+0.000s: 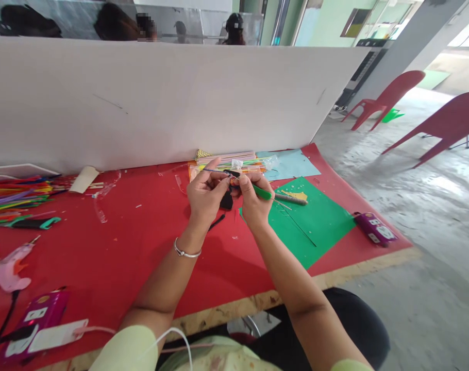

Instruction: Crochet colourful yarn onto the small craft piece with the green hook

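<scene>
Both hands meet over the middle of the red-covered table. My left hand [206, 193], with a silver bangle at its wrist, pinches a small multicoloured piece [233, 180] from the left side; a thin dark strand sticks out past its fingers. Closed on the same piece from the right is my right hand [255, 198]. A green-handled tool [262, 192] also lies in the right hand's grip, its handle pointing right. Thin stems poke out beside it. The fingers partly hide the small piece. Under the hands is a black object [226, 201].
A green sheet [315, 221] lies at right near a purple case [374, 229]. Colourful stems [18, 196], green-handled scissors [35, 223] and a pink glue gun [11, 268] are at left. A white partition [161, 103] stands behind; red chairs [389, 98] are on the floor at right.
</scene>
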A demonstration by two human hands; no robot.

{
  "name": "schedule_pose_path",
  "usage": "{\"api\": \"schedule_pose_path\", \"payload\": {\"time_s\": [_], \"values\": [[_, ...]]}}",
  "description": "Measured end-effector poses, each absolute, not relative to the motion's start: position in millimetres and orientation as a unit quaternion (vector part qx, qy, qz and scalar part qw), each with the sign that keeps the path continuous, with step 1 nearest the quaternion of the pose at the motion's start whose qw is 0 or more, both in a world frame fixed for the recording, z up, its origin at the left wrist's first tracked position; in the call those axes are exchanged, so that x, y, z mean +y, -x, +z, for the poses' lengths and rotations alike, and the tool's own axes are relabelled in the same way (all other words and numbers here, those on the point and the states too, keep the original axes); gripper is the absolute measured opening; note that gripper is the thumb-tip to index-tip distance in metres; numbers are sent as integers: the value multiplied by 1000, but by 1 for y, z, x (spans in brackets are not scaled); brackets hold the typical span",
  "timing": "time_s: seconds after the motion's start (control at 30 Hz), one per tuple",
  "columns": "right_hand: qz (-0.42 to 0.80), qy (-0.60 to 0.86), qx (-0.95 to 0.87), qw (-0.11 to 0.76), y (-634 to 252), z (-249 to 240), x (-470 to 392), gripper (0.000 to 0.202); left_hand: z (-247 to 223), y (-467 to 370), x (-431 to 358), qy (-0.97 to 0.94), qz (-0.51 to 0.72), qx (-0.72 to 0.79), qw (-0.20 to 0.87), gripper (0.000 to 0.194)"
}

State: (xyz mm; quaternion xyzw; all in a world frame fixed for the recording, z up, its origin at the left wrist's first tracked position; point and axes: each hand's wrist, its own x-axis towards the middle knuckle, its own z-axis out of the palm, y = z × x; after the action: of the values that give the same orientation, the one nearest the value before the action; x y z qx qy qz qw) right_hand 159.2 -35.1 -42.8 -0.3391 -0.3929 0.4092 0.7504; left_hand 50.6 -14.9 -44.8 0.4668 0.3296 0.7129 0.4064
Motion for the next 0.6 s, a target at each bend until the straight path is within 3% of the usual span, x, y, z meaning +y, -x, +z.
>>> {"api": "schedule_pose_path", "payload": {"time_s": [0.4, 0.6], "values": [[441, 348, -265, 784, -119, -34, -34, 49, -30, -48, -22, -382, 715, 305, 500, 38], [470, 359, -246, 769, -120, -31, -35, 54, -29, -42, -22, -405, 711, 319, 478, 34]]}}
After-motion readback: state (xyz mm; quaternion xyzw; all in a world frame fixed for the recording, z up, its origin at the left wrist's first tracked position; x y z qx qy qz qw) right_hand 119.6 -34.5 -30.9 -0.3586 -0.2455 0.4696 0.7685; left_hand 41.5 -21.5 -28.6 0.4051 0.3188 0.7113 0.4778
